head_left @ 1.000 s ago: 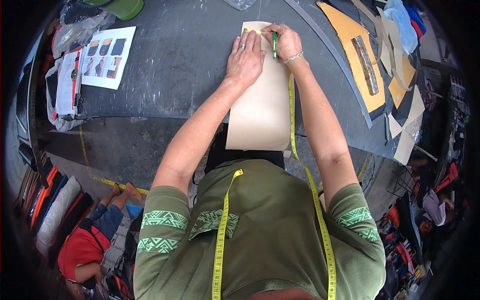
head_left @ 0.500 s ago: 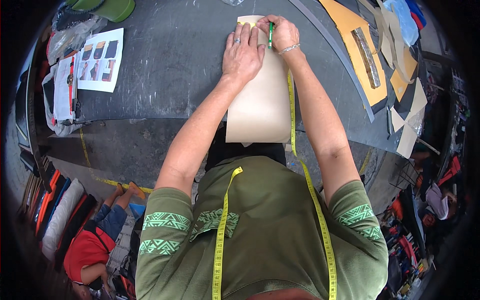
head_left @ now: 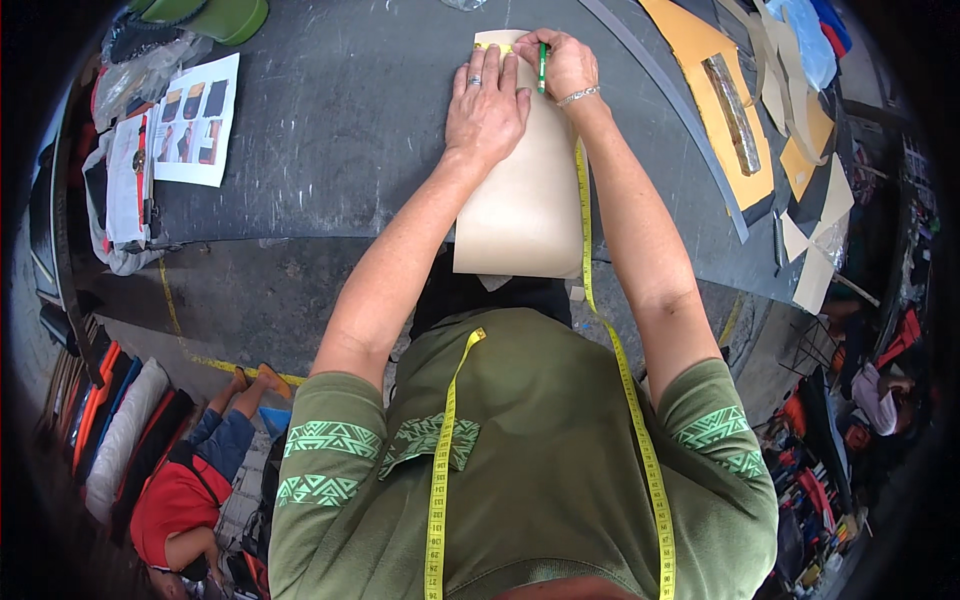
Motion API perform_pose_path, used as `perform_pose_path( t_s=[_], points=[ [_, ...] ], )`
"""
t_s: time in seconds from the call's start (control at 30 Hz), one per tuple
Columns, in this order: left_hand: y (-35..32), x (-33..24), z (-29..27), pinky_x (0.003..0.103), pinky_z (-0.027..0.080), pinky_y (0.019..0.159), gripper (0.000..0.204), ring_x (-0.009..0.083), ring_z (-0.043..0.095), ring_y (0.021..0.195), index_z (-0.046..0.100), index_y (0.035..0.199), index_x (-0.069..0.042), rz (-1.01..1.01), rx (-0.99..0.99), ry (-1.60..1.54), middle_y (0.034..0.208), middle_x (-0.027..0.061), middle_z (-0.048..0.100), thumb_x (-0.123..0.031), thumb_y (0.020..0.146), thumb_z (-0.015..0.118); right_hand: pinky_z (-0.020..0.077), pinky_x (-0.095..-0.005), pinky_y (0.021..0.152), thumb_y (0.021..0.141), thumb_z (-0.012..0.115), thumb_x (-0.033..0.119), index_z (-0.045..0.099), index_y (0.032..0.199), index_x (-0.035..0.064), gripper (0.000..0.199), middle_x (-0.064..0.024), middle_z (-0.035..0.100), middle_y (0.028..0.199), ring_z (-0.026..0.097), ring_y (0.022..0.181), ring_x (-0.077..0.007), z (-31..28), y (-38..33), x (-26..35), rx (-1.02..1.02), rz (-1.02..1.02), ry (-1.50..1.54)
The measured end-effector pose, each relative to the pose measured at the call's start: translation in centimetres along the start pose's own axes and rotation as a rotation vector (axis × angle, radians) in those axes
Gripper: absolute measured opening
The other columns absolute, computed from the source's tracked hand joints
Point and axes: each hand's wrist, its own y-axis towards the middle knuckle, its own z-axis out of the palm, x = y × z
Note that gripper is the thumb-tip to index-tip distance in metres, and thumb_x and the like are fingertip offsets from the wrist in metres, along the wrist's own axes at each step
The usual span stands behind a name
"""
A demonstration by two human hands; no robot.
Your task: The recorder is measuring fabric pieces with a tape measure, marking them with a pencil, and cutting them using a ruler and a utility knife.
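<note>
A long beige sheet [head_left: 520, 215] of card or thin material lies on the dark table, its near end overhanging the front edge. My left hand [head_left: 486, 112] rests flat on its far part, fingers stretched and pressing a yellow strip of tape measure [head_left: 494, 46] near the far edge. In my right hand [head_left: 566, 66], just beside it, a green pencil [head_left: 542, 72] is gripped upright; its tip is hidden by the fingers. The yellow tape measure [head_left: 586, 225] runs along the sheet's right side under my right forearm and hangs over my shoulders.
Printed picture sheets [head_left: 205, 125] lie at the left with a red-strapped watch [head_left: 140, 160], below a green container [head_left: 228, 18]. To the right are a long grey metal strip [head_left: 690, 110], an orange-yellow sheet [head_left: 715, 90] and beige offcuts [head_left: 825, 225]. A person in red [head_left: 180, 505] is at lower left.
The overhanging near end of the beige sheet shows slightly farther up. The pencil has tilted a little, while both hands stay almost in place.
</note>
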Motion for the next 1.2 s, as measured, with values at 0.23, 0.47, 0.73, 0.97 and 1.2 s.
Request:
perform_pose_path(
  t_s=[0.23, 0.47, 0.73, 0.97, 1.2],
  points=[
    [-0.1, 0.0, 0.1, 0.049, 0.028, 0.115, 0.057, 0.0365, 0.035, 0.142, 0.047, 0.142, 0.002, 0.048, -0.041, -0.042, 0.148, 0.0229, 0.044, -0.033, 0.097, 0.053, 0.0527, -0.0374, 0.068, 0.087, 0.075, 0.036, 0.076, 0.096, 0.0135, 0.025, -0.0093, 0.070, 0.076, 0.066, 0.068, -0.0253, 0.1, 0.1, -0.1, 0.043, -0.007, 0.023],
    [0.2, 0.0, 0.3, 0.050, 0.032, 0.112, 0.054, 0.0366, 0.041, 0.137, 0.051, 0.138, 0.002, 0.052, -0.110, -0.051, 0.142, 0.0222, 0.049, -0.031, 0.095, 0.055, 0.0532, -0.0389, 0.072, 0.088, 0.074, 0.036, 0.075, 0.096, 0.0140, 0.024, -0.0101, 0.071, 0.081, 0.067, 0.074, -0.0295, -0.3, 0.0, -0.3, 0.027, 0.051, 0.013],
    [0.8, -0.3, 0.5, 0.049, 0.034, 0.111, 0.053, 0.0352, 0.043, 0.136, 0.052, 0.138, 0.001, 0.017, -0.102, 0.005, 0.139, 0.0209, 0.051, -0.029, 0.094, 0.053, 0.0516, -0.0465, 0.085, 0.086, 0.072, 0.030, 0.076, 0.097, 0.0187, 0.017, -0.0111, 0.072, 0.098, 0.065, 0.093, -0.0378, -4.9, -0.4, -4.0, -0.050, -0.008, -0.263],
    [0.8, -0.5, 0.4, 0.047, 0.034, 0.109, 0.053, 0.0329, 0.044, 0.132, 0.056, 0.135, -0.001, 0.032, -0.120, 0.015, 0.138, 0.0193, 0.052, -0.028, 0.090, 0.054, 0.0524, -0.0310, 0.086, 0.105, 0.049, 0.034, 0.059, 0.131, 0.0057, 0.040, -0.0084, 0.071, 0.103, 0.067, 0.090, -0.0186, -1.9, 0.7, -1.7, 0.098, -0.097, 0.648],
    [1.0, -0.5, 0.1, 0.049, 0.034, 0.109, 0.050, 0.0336, 0.043, 0.134, 0.056, 0.137, -0.008, -0.030, -0.056, 0.049, 0.138, 0.0190, 0.051, -0.030, 0.092, 0.053, 0.0529, -0.0434, 0.076, 0.099, 0.058, 0.027, 0.061, 0.104, 0.0047, 0.023, -0.0152, 0.071, 0.085, 0.069, 0.079, -0.0353, 0.8, -0.6, -0.5, -0.133, 0.026, 0.367]
  ],
)
